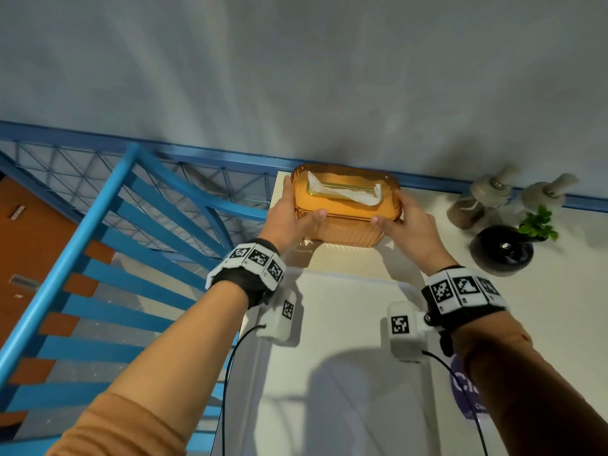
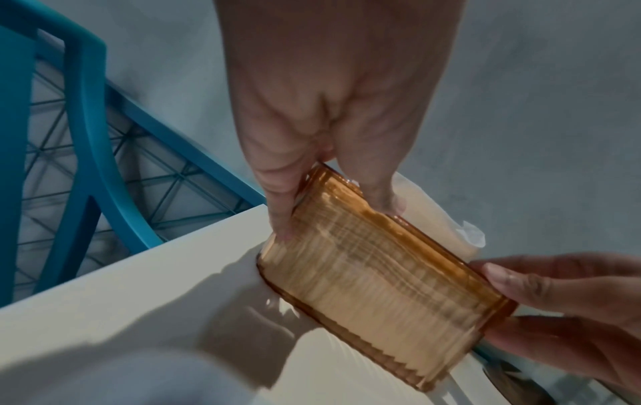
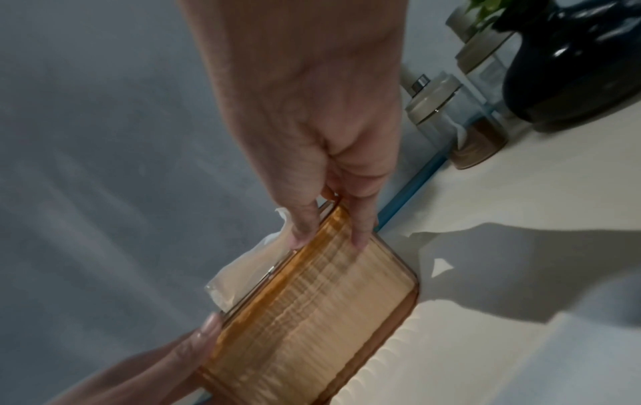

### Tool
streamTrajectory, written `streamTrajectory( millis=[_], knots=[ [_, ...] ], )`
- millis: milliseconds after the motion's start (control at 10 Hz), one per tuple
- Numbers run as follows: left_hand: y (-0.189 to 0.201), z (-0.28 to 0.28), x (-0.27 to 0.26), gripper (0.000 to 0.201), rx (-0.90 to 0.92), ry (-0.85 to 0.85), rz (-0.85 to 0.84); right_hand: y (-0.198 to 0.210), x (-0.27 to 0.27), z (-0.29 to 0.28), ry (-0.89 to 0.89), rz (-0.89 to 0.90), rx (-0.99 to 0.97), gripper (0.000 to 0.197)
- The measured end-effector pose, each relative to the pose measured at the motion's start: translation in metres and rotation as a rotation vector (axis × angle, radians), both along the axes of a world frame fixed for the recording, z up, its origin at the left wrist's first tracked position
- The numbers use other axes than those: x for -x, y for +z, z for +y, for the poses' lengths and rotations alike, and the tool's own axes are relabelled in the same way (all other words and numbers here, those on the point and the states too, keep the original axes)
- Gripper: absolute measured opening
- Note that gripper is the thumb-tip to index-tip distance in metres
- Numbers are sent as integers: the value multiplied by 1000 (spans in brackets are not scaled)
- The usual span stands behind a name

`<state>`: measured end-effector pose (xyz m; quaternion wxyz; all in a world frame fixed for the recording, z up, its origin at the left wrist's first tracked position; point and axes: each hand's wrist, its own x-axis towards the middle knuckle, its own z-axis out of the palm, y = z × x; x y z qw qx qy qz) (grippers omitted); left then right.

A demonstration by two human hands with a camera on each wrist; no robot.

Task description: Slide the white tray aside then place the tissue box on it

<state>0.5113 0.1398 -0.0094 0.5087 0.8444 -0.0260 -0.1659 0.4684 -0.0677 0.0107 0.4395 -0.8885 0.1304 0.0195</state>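
An amber ribbed tissue box (image 1: pixel 345 205) with a white tissue sticking out of its top slot is at the back of the white table (image 1: pixel 543 307), close to the wall. My left hand (image 1: pixel 289 212) grips its left end and my right hand (image 1: pixel 404 222) grips its right end, thumbs on the near side. The left wrist view shows the box (image 2: pixel 374 279) tilted over its own shadow; whether it touches the table I cannot tell. The white tray (image 1: pixel 355 279) lies nearer to me, under my wrists, its far rim just in front of the box.
Two pump bottles (image 1: pixel 477 202) (image 1: pixel 546 192) and a black vase with a green plant (image 1: pixel 501 250) stand at the back right. A blue chair (image 1: pixel 98 258) stands left of the table's left edge. A purple label (image 1: pixel 464 390) lies by my right forearm.
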Motion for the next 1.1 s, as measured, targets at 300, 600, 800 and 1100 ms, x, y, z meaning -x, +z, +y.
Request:
streamTrajectory(
  millis=[300,600,800,1100],
  knots=[
    [7,-11,-35,90,-60,17,45,-1,-40,-5,9,44,-8,52],
    [9,-13,-47,89,-88,-13,56,9,-55,-4,19,102,70,47],
    [8,-13,-46,92,-74,-4,79,6,-56,-4,31,115,32,45],
    [24,-9,-26,115,-54,95,38,25,-38,-6,35,138,134,83]
  ],
)
